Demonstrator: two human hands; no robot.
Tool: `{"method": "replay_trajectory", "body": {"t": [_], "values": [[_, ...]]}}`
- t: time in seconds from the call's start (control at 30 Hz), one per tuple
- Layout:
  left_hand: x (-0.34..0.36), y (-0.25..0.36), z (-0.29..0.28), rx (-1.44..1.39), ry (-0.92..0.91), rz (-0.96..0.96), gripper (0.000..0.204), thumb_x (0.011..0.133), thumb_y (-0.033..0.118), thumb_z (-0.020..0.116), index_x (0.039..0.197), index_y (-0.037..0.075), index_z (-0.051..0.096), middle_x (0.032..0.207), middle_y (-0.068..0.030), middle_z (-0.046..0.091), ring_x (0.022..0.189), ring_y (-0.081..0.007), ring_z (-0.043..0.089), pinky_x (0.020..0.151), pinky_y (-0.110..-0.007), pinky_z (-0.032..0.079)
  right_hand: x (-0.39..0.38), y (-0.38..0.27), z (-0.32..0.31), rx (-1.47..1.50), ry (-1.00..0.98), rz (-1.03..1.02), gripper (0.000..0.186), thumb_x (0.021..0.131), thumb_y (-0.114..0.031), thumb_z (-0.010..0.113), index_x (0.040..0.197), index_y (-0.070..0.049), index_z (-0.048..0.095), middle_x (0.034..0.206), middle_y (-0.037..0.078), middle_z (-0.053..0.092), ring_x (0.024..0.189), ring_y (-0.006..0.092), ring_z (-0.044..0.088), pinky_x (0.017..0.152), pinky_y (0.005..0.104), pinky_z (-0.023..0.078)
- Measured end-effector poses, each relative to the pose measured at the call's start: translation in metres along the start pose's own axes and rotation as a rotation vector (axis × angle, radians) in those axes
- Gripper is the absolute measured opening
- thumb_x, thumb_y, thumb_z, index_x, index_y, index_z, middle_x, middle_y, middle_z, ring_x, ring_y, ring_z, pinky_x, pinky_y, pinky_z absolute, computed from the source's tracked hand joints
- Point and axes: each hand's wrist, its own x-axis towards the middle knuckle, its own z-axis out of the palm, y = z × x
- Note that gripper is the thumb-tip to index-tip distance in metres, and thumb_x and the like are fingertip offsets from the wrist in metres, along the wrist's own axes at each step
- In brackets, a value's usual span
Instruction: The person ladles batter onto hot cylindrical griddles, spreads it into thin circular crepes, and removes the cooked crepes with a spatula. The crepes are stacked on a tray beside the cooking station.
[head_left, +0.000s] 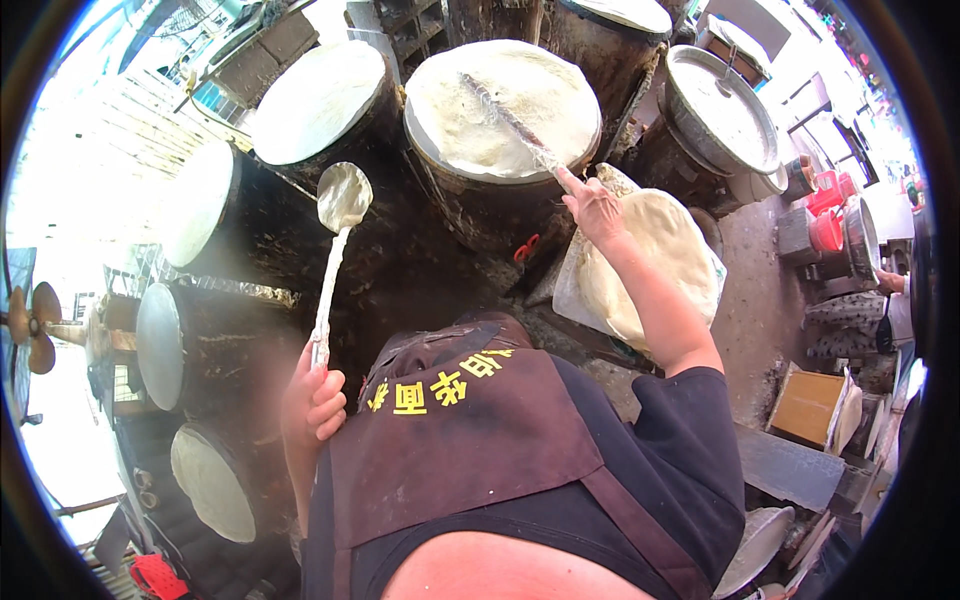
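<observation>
My left hand is closed around the handle of a long ladle, held upright in front of the barrels. Pale, sticky residue coats its bowl and handle. At the far middle stands a large dark barrel with pale dough filling its top. A dough-smeared stick slants across that dough. My right hand is at the stick's near end, index finger stretched along it and other fingers curled; its grip is partly hidden. Below my right forearm, a big slab of pale dough rests in a shallow, light-coloured container.
More dark barrels with pale tops line the left and far sides. A metal basin of white powder or batter stands at the far right. Red containers and a wooden box are on the right. A fan sits far left.
</observation>
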Motion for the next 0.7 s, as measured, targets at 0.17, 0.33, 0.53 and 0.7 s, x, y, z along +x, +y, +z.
{"method": "replay_trajectory", "body": {"t": [0.17, 0.33, 0.53, 0.7], "values": [[-0.001, -0.003, 0.005, 0.053, 0.022, 0.014, 0.042, 0.104, 0.015, 0.029, 0.144, 0.03, 0.029, 0.064, -0.0013, 0.033, 0.038, -0.0092, 0.032, 0.029, -0.026, 0.034, 0.027, 0.0, 0.002, 0.02, -0.054, 0.042, 0.05, 0.087, -0.025, 0.065, 0.134, -0.028, 0.052, 0.093, 0.02, 0.065, 0.086, 0.0358, 0.067, 0.076, 0.045, 0.053], [-0.001, -0.007, 0.009, 0.084, 0.028, 0.02, 0.041, 0.104, 0.016, 0.031, 0.143, 0.029, 0.031, 0.064, -0.0003, 0.033, 0.038, -0.008, 0.03, 0.028, -0.024, 0.033, 0.041, 0.002, 0.006, 0.047, -0.053, 0.057, 0.05, 0.087, -0.026, 0.064, 0.135, -0.027, 0.051, 0.095, 0.02, 0.067, 0.091, 0.035, 0.066, 0.08, 0.0447, 0.052], [-0.002, -0.011, 0.013, 0.126, 0.047, 0.049, 0.041, 0.104, 0.015, 0.032, 0.143, 0.027, 0.03, 0.064, 0.0002, 0.033, 0.038, -0.0063, 0.03, 0.028, -0.022, 0.032, 0.043, -0.012, -0.002, 0.039, -0.082, 0.105, 0.047, 0.088, -0.026, 0.063, 0.133, -0.025, 0.053, 0.097, 0.02, 0.067, 0.094, 0.035, 0.066, 0.082, 0.0443, 0.052], [-0.002, -0.013, 0.014, 0.161, 0.048, 0.037, 0.039, 0.104, 0.016, 0.032, 0.142, 0.026, 0.032, 0.064, 0.0008, 0.033, 0.038, -0.0055, 0.029, 0.028, -0.021, 0.032, 0.048, 0.005, 0.018, 0.216, -0.032, 0.063, 0.046, 0.088, -0.024, 0.062, 0.133, -0.023, 0.054, 0.104, 0.02, 0.067, 0.098, 0.036, 0.064, 0.085, 0.0443, 0.05]]}}
